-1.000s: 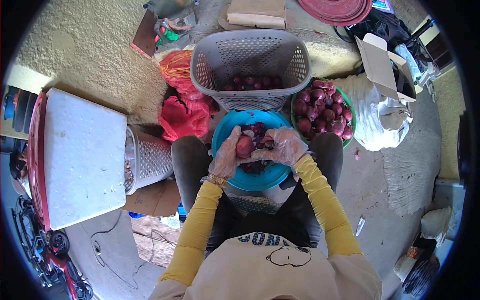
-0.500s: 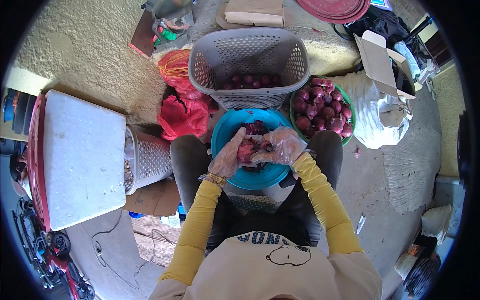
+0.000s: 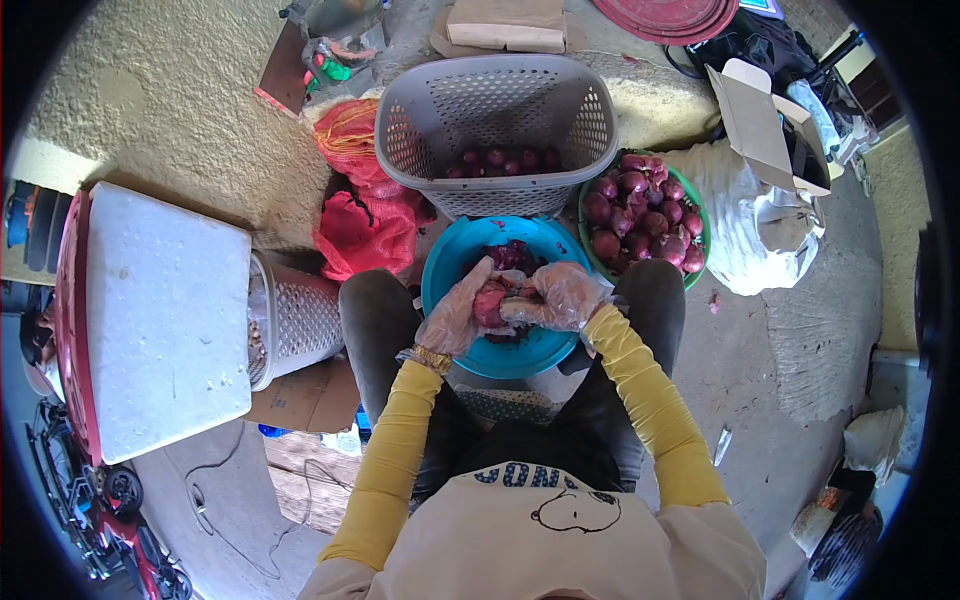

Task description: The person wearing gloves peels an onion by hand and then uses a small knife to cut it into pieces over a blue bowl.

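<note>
A red onion (image 3: 489,306) is held over the blue basin (image 3: 433,270), between my two hands in clear plastic gloves. My left hand (image 3: 456,313) is closed around the onion's left side. The fingers of my right hand (image 3: 563,294) are pressed against its right side; whether they also hold a small tool or a bit of skin cannot be made out. Dark purple onion skins (image 3: 512,256) lie in the basin, partly hidden by my hands. To the right of the basin stands a green basket (image 3: 706,240) heaped with red onions (image 3: 655,222).
A grey perforated basket (image 3: 497,195) with several smooth onions (image 3: 497,158) inside stands behind the basin. Red mesh sacks (image 3: 368,235) lie at its left. A white foam box (image 3: 165,310) and a white basket (image 3: 300,318) are further left, a white sack (image 3: 745,220) at right.
My right fingers have shifted slightly over the onion, and more of its pink surface shows. Both hands stay over the basin; the camera view has moved a little.
</note>
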Tool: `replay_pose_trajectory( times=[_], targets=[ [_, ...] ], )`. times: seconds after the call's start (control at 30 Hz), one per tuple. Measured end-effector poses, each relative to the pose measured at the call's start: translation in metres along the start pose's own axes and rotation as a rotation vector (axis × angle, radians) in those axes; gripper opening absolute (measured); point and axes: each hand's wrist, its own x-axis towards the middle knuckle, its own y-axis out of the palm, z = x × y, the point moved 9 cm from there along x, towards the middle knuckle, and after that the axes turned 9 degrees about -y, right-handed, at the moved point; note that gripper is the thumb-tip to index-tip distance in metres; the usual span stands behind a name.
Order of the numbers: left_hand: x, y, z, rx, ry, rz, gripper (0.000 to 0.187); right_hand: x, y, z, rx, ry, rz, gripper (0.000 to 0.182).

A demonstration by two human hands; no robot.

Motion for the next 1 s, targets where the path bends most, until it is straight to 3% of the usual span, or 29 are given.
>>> replay_pose_trajectory(
  times=[0.07,0.13,0.43,0.57,0.63,0.73,1.0],
  targets=[
    [0.003,-0.003,0.004,-0.013,-0.006,0.022,0.051,0.000,0.001,0.003,0.053,0.020,0.037,0.058],
    [0.008,-0.010,0.009,-0.024,-0.014,0.023,0.055,0.000,0.003,0.005,0.086,0.037,0.062,0.070],
    [0.010,-0.019,0.019,-0.130,-0.041,0.043,0.042,-0.001,-0.012,0.025,-0.079,-0.136,-0.043,0.058],
    [0.008,-0.019,0.019,-0.125,-0.056,-0.010,0.041,-0.002,-0.011,0.022,-0.149,-0.122,-0.066,0.057],
    [0.010,-0.017,0.015,-0.146,-0.047,-0.027,0.041,0.000,-0.002,0.010,-0.045,-0.014,0.032,0.060],
    [0.008,-0.013,0.014,-0.147,-0.049,-0.013,0.042,0.000,-0.006,0.017,0.046,-0.070,-0.085,0.058],
    [0.008,-0.011,0.016,-0.162,-0.066,0.042,0.044,-0.001,-0.004,0.020,0.022,-0.009,0.004,0.059]
  ],
)
